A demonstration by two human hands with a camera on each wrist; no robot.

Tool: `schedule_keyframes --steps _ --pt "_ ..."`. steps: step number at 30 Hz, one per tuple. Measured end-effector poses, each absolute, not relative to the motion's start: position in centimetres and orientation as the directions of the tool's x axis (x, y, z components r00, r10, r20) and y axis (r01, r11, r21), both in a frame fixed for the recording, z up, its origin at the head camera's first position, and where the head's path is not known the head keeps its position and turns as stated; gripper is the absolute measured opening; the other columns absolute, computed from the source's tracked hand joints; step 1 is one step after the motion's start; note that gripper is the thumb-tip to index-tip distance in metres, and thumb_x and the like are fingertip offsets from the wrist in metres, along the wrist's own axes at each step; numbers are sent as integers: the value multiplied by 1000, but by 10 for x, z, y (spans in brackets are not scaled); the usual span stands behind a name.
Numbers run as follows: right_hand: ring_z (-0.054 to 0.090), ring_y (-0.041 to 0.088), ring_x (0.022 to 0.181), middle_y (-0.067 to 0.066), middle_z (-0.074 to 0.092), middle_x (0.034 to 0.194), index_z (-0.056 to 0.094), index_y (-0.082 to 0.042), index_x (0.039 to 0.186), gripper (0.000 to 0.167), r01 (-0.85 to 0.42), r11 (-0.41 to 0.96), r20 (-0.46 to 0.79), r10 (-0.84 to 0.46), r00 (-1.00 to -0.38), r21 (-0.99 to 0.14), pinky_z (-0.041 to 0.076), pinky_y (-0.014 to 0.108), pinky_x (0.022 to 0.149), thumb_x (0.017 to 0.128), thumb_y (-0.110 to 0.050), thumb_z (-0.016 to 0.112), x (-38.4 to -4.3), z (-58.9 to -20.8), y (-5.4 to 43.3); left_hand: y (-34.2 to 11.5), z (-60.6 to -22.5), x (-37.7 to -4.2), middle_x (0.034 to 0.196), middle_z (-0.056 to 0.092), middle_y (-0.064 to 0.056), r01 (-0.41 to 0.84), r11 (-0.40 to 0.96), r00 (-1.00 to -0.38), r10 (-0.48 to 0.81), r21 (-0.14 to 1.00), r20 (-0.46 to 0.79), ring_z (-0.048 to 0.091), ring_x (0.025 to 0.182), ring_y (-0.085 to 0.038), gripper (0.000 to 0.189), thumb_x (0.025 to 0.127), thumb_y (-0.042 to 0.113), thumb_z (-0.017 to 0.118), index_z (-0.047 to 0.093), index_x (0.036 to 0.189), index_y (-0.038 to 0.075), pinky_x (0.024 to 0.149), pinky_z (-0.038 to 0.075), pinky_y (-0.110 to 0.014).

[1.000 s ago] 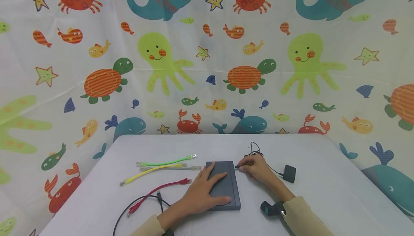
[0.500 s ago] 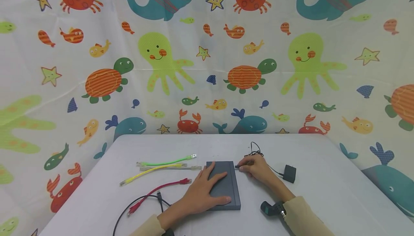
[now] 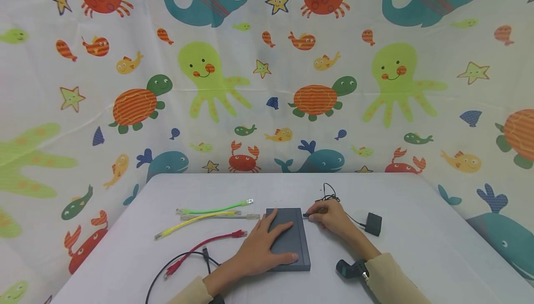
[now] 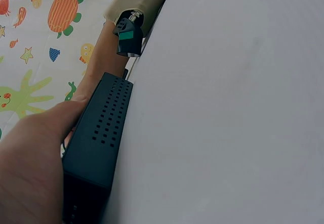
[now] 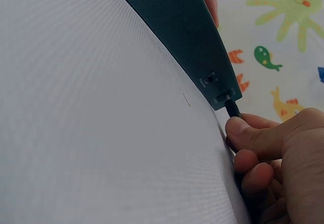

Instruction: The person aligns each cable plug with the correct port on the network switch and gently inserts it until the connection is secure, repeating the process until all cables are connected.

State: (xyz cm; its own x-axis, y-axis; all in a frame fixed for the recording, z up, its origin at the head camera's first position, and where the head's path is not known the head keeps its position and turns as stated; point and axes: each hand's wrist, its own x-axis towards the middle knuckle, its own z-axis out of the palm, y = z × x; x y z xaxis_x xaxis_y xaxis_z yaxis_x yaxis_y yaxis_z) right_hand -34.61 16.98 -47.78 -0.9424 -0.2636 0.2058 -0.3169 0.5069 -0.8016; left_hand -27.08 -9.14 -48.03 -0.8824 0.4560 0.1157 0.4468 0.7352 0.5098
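A flat dark grey electronics box (image 3: 295,239) with rows of vent holes on one side lies on the table. My left hand (image 3: 263,250) rests on top of it with fingers spread. Between the thumb and fingers of my right hand (image 3: 331,218) is a small black plug (image 5: 232,107), pinched just behind its tip. In the right wrist view the plug's metal tip is right at a slot near the far end of the box's side, beside a small round socket (image 5: 211,79). A thin black cord leads from that hand to a black power adapter (image 3: 373,224).
Left of the box lie a green network cable (image 3: 217,209), a yellow one (image 3: 196,220), a grey one (image 3: 250,216) and a red one (image 3: 208,240). A black cable (image 3: 167,263) curves near the left forearm. Coiled black cord (image 3: 328,197) lies behind the right hand.
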Motion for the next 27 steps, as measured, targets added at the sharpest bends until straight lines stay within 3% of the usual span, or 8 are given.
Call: schedule_keyframes --steps 27 --pt "50 11 49 4 67 83 75 -15 90 12 -302 517 196 -250 -948 -801 38 22 40 79 -10 75 -347 -479 169 -92 -480 -271 164 8 3 453 737 -879 462 501 116 10 149 -41 75 75 85 46 32 142 55 105 26 -72"
